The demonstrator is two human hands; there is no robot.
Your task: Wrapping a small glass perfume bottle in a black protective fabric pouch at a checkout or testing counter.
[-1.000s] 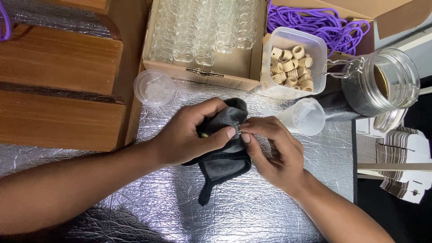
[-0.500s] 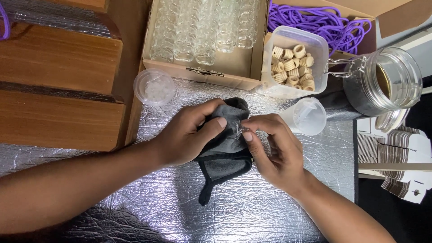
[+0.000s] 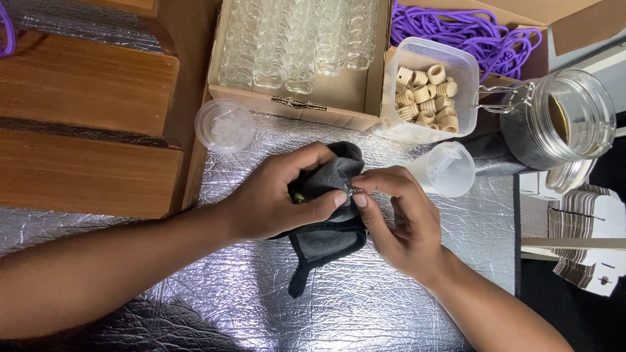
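Both hands work mid-counter [image 3: 365,313] on crinkled silver foil, open foil below them and boxes crowding the far edge. The left hand [image 3: 277,199] grips a dark grey cloth [image 3: 326,238], fingers curled around it; the right hand [image 3: 398,221] pinches its top. The cloth's long axis runs toward the person.

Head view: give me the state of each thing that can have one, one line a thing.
left hand: gripping the dark cloth, bunched in its fingers
right hand: pinching a small item at the cloth's edge; item too small to tell
glass jar: clip lid open, dark contents inside
plastic tub: lid off, holding pale ridged spools
cardboard box: open, rows of clear glass vials inside
small round cup: open, standing on the foil
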